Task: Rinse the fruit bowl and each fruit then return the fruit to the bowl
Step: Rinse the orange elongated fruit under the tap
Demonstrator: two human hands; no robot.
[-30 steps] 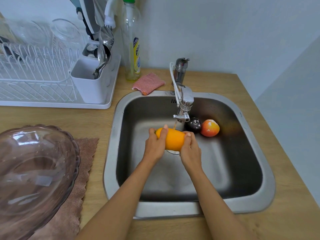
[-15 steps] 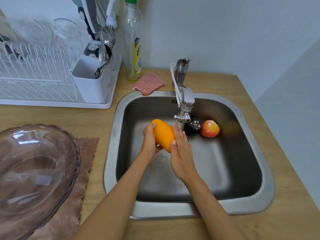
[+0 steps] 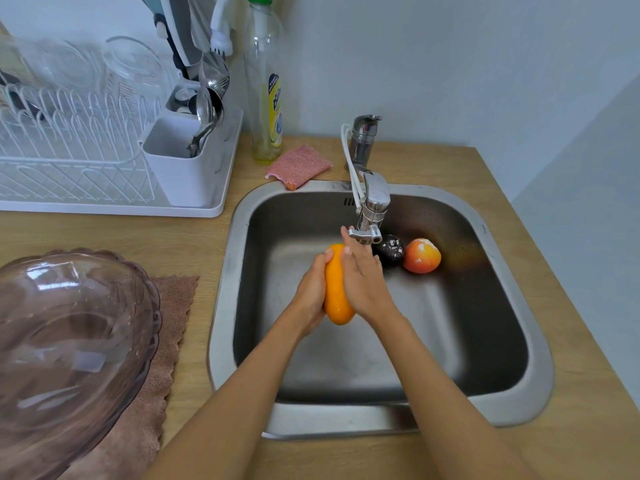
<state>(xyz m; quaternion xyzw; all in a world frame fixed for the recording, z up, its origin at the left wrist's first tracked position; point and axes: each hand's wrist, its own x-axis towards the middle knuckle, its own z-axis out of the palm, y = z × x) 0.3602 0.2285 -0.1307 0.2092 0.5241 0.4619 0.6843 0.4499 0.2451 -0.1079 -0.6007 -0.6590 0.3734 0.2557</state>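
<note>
Over the steel sink [image 3: 540,386], an elongated orange-yellow fruit [image 3: 335,296] stands nearly upright between my hands, just below the tap [image 3: 369,216]. My left hand [image 3: 311,292] cups it from the left with fingers curled round it. My right hand [image 3: 363,278] lies flat against its right side, fingers straight and reaching up to the spout. A dark, speckled fruit [image 3: 390,249] and a red-orange round fruit [image 3: 421,255] lie at the back of the basin. The tinted clear fruit bowl [image 3: 69,341] sits upside down on a brown cloth [image 3: 166,341] at the left.
A white dish rack [image 3: 104,168] with glasses and a cutlery holder fills the back left. A dish-soap bottle [image 3: 266,98] and a pink scrub pad [image 3: 299,165] stand behind the sink. A wall closes off the right side.
The fruit has turned from lying sideways to nearly upright. My right hand has slid from its end onto its right side, fingers now straightened toward the spout.
</note>
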